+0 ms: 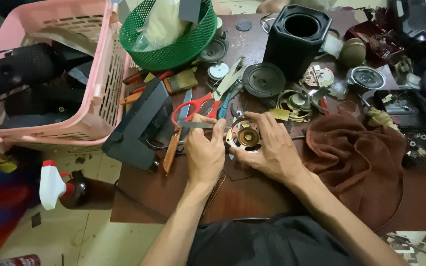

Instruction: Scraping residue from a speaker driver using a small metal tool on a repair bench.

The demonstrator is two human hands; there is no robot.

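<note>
Your left hand (pixel 204 152) pinches a thin flat metal blade (pixel 196 124), tip toward the small round brass-coloured speaker driver (pixel 246 136) that your right hand (pixel 268 148) grips by its rim, fingers curled round it above the brown wooden table (pixel 144 189). Red-handled scissors (pixel 195 108) lie just beyond.

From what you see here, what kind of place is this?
Probably a small home repair bench for speakers. The right hand holds a round metal speaker driver, the left hand a thin metal tool; a black cone speaker and red-handled scissors lie on the brown wooden table.
</note>
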